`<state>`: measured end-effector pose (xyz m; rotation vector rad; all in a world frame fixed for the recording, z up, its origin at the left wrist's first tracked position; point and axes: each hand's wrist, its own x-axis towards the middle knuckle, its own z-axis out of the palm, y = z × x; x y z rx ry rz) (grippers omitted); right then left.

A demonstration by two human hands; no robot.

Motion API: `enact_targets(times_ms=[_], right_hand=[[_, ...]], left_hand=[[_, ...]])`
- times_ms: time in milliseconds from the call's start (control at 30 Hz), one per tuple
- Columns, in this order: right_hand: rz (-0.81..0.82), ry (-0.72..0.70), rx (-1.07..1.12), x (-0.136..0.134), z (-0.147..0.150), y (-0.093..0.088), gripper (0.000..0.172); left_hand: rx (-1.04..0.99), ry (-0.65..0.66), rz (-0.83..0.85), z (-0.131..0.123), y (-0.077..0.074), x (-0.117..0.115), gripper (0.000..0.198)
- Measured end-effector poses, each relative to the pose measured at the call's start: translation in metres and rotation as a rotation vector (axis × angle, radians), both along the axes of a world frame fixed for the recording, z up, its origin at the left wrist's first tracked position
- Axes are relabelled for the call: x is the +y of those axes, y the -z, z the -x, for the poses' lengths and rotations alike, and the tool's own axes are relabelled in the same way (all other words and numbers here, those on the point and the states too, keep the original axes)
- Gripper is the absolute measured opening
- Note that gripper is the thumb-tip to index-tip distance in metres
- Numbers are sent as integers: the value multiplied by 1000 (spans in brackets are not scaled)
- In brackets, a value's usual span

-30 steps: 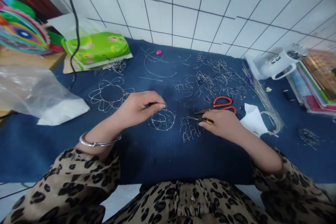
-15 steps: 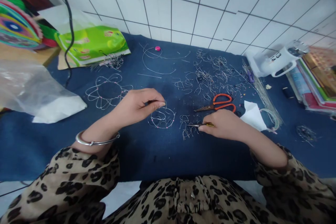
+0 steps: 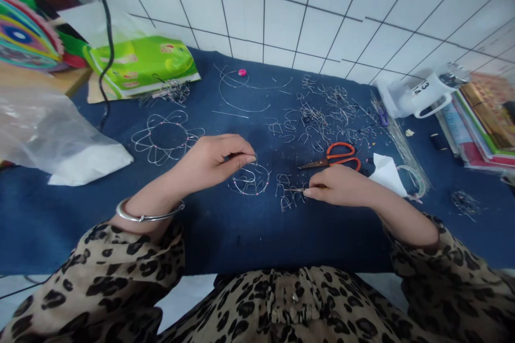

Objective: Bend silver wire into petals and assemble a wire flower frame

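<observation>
Thumb and forefinger of my left hand (image 3: 219, 163) are pinched on a wire ring (image 3: 250, 193) with small pink beads along it, just above the blue cloth. My right hand (image 3: 340, 186) is closed around tweezers (image 3: 296, 190), whose thin tips point left. Those tips lie among several small bent wire pieces (image 3: 285, 203) on the cloth. Behind my right hand, orange-handled scissors (image 3: 341, 155) rest on the table. To the left of my left hand lies a flower-shaped wire frame (image 3: 155, 146) with beads and looped petals.
A heap of bent wires (image 3: 317, 112) spreads behind the scissors. Long wires (image 3: 245, 86) lie near a pink object (image 3: 242, 72). Around the edges are a green tissue pack (image 3: 145, 64), a plastic bag (image 3: 60, 134), a white mug (image 3: 428, 96) and folded white paper (image 3: 388, 176).
My right hand has turned slightly, and less of the tweezers now shows. My left hand keeps its pinch on the wire ring, almost unmoved.
</observation>
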<state>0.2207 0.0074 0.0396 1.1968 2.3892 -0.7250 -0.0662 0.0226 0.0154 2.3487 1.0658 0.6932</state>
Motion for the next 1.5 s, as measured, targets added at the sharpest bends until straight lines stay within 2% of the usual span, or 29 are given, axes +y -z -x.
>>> enact_targets(times_ms=[267,567,700,867,1033,1300,1500], right_hand=[[-77,-35,-43,0,5,8,43],[46,-19,18,3,3,3,40],[-53,14,-26,0,2,1,38],[-41,-35,-17,-6,6,0,40],[-117,-61,-76,-9,15,3,40],[-93,-62,-87,-8,21,3,38],[-103,-61,-45,-9,15,3,36]], left_hand=[[7,5,-14,-1,-2,0,16],[10,2,-9,-1,-1,0,17],[18,-4,-11,-1,0,1,17],[22,5,-16,-1,0,0,17],[16,14,-14,-1,-1,-1,17],[26,23,-23,0,-1,-1,19],[-6,69,-52,0,-2,0,16]])
